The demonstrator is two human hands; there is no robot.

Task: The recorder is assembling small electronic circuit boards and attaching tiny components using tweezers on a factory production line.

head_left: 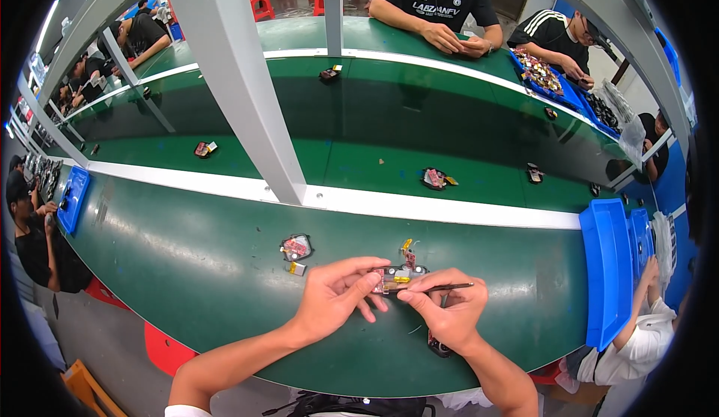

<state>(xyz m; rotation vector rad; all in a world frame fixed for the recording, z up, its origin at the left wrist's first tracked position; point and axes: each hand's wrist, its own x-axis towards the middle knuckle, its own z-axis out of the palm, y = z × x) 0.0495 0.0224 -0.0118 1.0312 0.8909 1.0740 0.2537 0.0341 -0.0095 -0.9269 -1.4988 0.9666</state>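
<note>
My left hand (335,297) pinches the left end of a small electronic assembly (397,275), a black housing with a red circuit board and a yellow piece on it. A yellow strip (407,245) stands out past its far edge. My right hand (451,310) is closed on a thin, dark, stick-like tool (452,286); its inner end lies against the assembly, partly hidden by my fingers. Beyond my left hand, a similar assembly (297,247) lies on the table with a small silver battery (296,269) beside it. A black part (438,345) shows partly under my right wrist.
A green table (202,267) spreads around my hands, with a white rail (449,210) along its far side. Beyond it, a green belt carries several assemblies (434,179). A grey post (240,87) rises in front. Blue trays (608,275) stand at right; co-workers sit around.
</note>
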